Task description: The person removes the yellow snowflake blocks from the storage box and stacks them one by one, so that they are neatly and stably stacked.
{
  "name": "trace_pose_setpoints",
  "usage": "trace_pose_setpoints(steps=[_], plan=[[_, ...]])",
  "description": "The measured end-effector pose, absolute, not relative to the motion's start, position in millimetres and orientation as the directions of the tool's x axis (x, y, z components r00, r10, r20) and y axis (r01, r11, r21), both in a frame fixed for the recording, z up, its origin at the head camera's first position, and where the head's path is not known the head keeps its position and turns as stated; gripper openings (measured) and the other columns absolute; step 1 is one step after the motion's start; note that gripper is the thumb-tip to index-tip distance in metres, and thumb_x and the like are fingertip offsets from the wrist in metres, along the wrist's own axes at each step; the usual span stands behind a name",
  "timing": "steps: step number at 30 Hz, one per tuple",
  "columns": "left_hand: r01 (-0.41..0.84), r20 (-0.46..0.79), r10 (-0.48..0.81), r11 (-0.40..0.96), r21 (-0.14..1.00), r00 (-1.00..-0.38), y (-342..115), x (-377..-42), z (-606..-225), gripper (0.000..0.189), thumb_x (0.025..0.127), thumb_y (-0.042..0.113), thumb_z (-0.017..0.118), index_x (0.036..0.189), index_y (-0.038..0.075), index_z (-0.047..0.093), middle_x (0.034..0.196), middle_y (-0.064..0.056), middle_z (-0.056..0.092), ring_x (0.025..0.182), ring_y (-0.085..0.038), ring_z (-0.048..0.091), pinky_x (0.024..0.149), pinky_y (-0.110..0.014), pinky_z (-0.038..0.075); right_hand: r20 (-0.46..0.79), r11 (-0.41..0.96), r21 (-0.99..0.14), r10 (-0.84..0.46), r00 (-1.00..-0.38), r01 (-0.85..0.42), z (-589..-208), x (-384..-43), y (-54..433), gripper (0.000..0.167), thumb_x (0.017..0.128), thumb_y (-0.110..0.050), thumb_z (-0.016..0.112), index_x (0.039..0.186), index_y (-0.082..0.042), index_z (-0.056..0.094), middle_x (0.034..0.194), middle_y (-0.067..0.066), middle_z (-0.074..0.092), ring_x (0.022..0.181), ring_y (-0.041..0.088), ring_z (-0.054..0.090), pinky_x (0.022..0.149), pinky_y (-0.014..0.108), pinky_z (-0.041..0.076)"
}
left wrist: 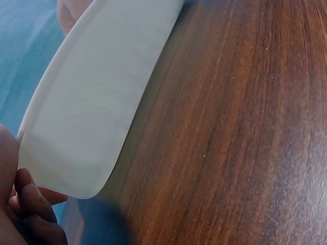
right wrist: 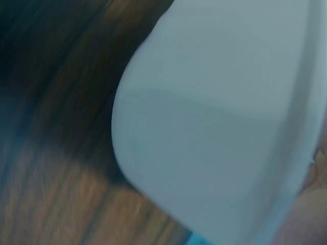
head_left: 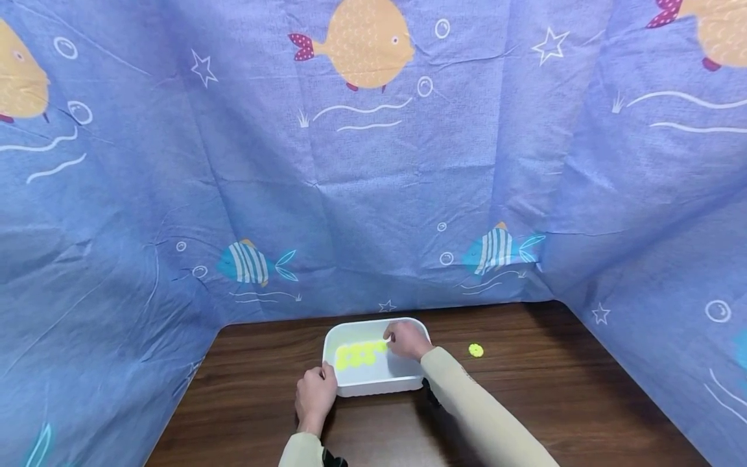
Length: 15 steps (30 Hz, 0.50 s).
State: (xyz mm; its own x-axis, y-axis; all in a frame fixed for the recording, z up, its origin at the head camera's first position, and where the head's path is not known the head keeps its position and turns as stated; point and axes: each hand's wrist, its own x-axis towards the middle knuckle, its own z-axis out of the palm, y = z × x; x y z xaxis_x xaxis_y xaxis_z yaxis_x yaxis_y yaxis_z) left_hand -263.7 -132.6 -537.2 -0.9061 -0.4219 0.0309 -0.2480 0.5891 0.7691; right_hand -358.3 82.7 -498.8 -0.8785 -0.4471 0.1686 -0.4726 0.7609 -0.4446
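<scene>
A white plastic tray (head_left: 379,388) stands on the table with several yellow pieces (head_left: 353,354) laid out in rows on its floor. My left hand (head_left: 315,394) grips the tray's near left corner; in the left wrist view its curled fingers (left wrist: 38,204) hold the corner beside the white wall (left wrist: 92,102). Inside the tray, my right hand (head_left: 406,339) has its thumb and fingertips at the right end of the far row, pinching a small yellow disc (head_left: 381,346). The tray wall (right wrist: 204,117) hides most of that hand in the right wrist view.
One yellow, flower-shaped disc (head_left: 476,350) lies on the dark wooden table (head_left: 554,376), right of the tray. A blue cloth (head_left: 373,227) printed with fish hangs behind the table and along both sides.
</scene>
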Motion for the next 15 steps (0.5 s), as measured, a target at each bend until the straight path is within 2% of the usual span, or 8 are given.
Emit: trace_pose_setpoints(steps=[5, 11, 15], plan=[[-0.247, 0.037, -0.425, 0.591, 0.768, -0.904, -131.9, -263.8, -537.1, 0.047, 0.103, 0.033, 0.042, 0.061, 0.012, 0.051, 0.058, -0.004, 0.047, 0.056, -0.021, 0.046, 0.055, -0.032, 0.034, 0.112, 0.755, -0.495, -0.436, -0.893, -0.431, -503.0, -356.2, 79.4, 0.021, 0.083, -0.001, 0.068, 0.101, 0.005, 0.074, 0.098, 0.015, 0.074, 0.092, 0.028, 0.070, 0.086, 0.041, 0.055], [-0.246, 0.042, -0.431, 0.589, 0.770, -0.902, -131.4, -262.5, -537.3, 0.046, 0.102, 0.032, 0.044, 0.062, 0.011, 0.053, 0.059, -0.005, 0.048, 0.057, -0.021, 0.047, 0.055, -0.033, 0.035, 0.059, 0.799, -0.477, -0.386, -0.921, -0.366, -506.8, -353.6, 73.2, 0.026, 0.082, -0.003, 0.068, 0.107, 0.000, 0.076, 0.112, 0.013, 0.074, 0.113, 0.031, 0.067, 0.101, 0.042, 0.049], [-0.242, 0.058, -0.443, 0.588, 0.772, -0.895, -131.8, -262.4, -536.9, 0.046, 0.101, 0.033, 0.045, 0.061, 0.012, 0.053, 0.058, -0.004, 0.049, 0.056, -0.022, 0.047, 0.054, -0.034, 0.036, 0.024, 0.827, -0.456, -0.357, -0.934, -0.328, -511.9, -354.1, 69.2, 0.033, 0.082, -0.002, 0.063, 0.112, -0.006, 0.077, 0.117, 0.008, 0.075, 0.115, 0.028, 0.066, 0.103, 0.041, 0.049]])
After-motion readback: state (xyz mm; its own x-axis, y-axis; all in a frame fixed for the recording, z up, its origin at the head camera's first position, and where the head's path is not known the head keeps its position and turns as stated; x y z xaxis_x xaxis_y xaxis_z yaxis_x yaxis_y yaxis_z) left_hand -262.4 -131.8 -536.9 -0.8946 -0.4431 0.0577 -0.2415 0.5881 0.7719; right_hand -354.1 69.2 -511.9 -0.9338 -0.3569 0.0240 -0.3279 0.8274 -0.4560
